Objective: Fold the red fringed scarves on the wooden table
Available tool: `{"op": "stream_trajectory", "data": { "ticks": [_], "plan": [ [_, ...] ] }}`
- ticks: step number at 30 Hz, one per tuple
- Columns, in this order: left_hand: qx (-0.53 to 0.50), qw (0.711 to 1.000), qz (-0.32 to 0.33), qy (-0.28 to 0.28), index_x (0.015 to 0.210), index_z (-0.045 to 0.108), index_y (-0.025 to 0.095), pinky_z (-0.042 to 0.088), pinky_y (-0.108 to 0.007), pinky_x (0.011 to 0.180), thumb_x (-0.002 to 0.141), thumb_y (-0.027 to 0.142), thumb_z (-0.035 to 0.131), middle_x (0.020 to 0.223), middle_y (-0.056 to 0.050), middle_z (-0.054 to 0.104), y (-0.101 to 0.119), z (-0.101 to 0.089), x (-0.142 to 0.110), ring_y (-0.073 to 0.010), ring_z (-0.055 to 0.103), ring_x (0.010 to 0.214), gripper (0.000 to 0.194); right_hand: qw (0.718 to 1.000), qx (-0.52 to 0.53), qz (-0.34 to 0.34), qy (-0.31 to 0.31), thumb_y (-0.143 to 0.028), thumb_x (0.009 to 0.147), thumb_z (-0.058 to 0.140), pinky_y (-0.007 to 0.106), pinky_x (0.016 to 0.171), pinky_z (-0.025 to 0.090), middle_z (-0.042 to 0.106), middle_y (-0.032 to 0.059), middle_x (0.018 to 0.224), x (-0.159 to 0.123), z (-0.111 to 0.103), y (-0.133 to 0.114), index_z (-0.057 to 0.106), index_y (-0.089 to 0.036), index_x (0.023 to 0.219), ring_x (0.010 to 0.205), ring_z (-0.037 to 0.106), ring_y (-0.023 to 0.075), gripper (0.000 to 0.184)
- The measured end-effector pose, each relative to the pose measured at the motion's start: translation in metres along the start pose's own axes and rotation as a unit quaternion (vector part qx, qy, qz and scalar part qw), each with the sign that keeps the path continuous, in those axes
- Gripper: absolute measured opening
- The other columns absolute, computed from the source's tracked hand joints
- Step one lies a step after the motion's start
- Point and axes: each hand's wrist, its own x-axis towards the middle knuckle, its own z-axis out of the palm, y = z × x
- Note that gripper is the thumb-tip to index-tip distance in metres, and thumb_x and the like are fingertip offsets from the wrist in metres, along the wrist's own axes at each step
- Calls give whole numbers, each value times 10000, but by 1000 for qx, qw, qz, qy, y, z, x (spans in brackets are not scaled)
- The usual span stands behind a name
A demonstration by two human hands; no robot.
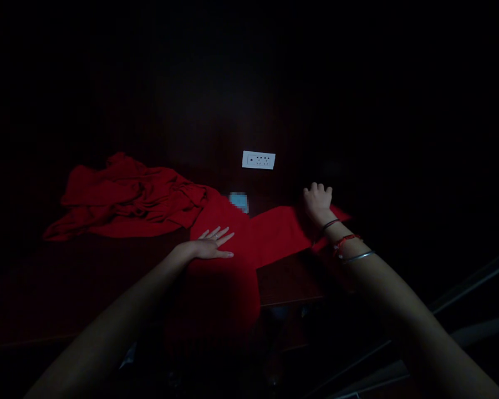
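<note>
Head view, and from where I stand the left hand [212,247] lies palm down with its fingers spread, pressed flat and gripping nothing. A small ring [217,236] shows on one finger. Under that palm is a smooth stretch of bright red, soft-looking cloth [249,238]. The right hand [318,200] is bent at the knuckles, fingers curled under, over the far right end of a narrow strip of that red; whether it pinches the fabric I cannot tell. On the right wrist I see a thin dark band [330,224], a red cord bracelet with pale beads [348,239] and a silvery metal bangle [359,256].

The flat red part lies between the two arms, and its near portion runs down into shadow, seemingly over the front edge of a dark reddish-brown table [291,280]. To the left it joins a crumpled red heap [137,199], all folds and creases. Just beyond the flat part, touching or nearly so, sits a small pale-blue square item [238,201], blurred into blocks. Farther back is a white rectangular socket panel [258,160]. Pale slanting bars [478,282] show faintly at the lower right; the surroundings sink into near-black.
</note>
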Motion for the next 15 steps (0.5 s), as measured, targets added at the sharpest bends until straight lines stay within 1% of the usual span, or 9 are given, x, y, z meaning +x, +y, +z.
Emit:
{"op": "stream_trajectory", "data": {
  "ticks": [2,4,6,8,9,10,11,13,15],
  "plan": [
    [-2,1000,1,3,1311,64,225,54,-438,966,684,665,311,1364,-63,-26,0,0,0,-258,-63,1230,805,998,16,-33,-43,-129,767,387,450,774,303,485,157,1012,-17,11,-4,571,-122,947,957,408,280,257],
    [-6,1000,5,6,1311,73,232,60,-443,964,679,670,315,1365,-61,-17,-1,0,0,-262,-54,1230,806,989,73,-101,-76,-168,762,412,435,787,320,450,143,1091,-40,21,-5,525,-161,1047,992,391,269,307],
    [-7,1000,10,8,1310,84,233,67,-446,962,673,671,324,1365,-67,-2,-3,1,1,-267,-39,1231,810,960,157,-203,-111,-236,768,424,376,816,335,425,120,1146,-68,26,-4,452,-187,1141,1020,387,229,377],
    [-6,1000,14,13,1309,97,231,78,-450,959,673,668,330,1365,-75,14,-5,3,3,-273,-25,1232,806,915,220,-302,-150,-280,758,447,315,841,337,431,99,1160,-94,27,-2,423,-190,1171,1031,397,192,424],
    [-5,1000,18,18,1309,104,230,84,-454,957,676,665,329,1365,-78,23,-7,4,3,-274,-15,1232,800,896,234,-339,-164,-278,752,454,295,848,335,442,93,1155,-104,26,-2,428,-186,1168,1029,406,180,427],
    [-2,999,23,24,1308,112,230,87,-456,956,681,661,328,1366,-81,35,-8,4,4,-275,-3,1233,791,885,237,-362,-170,-258,750,454,284,849,335,460,88,1140,-113,26,-1,440,-182,1158,1020,419,173,415],
    [2,999,29,33,1306,126,228,88,-458,956,686,654,329,1366,-85,54,-9,4,4,-273,14,1234,779,884,231,-371,-168,-228,751,445,282,845,337,482,86,1117,-120,25,0,456,-179,1143,1000,437,169,395],
    [19,996,55,65,1295,185,229,88,-449,961,698,632,348,1365,-86,102,-7,3,3,-261,47,1236,738,897,202,-363,-153,-167,760,408,291,830,341,525,82,1059,-127,25,2,484,-177,1113,950,472,167,362],
    [39,987,106,113,1264,274,236,107,-406,972,727,578,371,1358,-67,170,1,-1,0,-232,94,1235,644,912,173,-345,-138,-130,764,384,296,816,340,548,78,1025,-129,27,6,494,-184,1102,918,491,166,359]
  ]
}}
